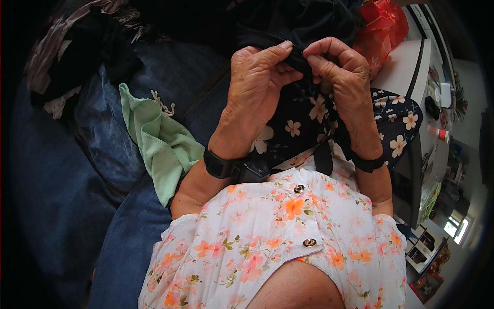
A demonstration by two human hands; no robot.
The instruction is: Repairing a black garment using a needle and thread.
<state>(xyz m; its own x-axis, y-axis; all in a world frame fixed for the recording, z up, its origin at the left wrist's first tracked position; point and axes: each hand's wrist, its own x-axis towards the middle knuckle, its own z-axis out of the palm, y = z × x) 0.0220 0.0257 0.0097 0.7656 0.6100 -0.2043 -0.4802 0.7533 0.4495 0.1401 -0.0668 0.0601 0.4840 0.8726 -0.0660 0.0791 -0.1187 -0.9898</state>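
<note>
My left hand [258, 77] pinches the edge of a black cloth garment [293, 17] between thumb and fingers. Close beside it, my right hand [341, 71] has its thumb and forefinger pressed together at that edge. Something small and thin sits at the right fingertips, too fine to make out. The garment spreads away beyond both hands, and its far part fades into shadow. Under my wrists lies dark trouser cloth with pale flowers [293, 127] over my lap. Each wrist wears a black band, and a small black device [252, 170] sits by the left one.
A mint-green cloth [154, 135] lies on the blue sofa cover [50, 154] at left, near a bundled scarf [42, 69]. At right, a red plastic bag [382, 34] rests by a white table [399, 63]. A red-and-white spool-like item [442, 135] stands among small things there.
</note>
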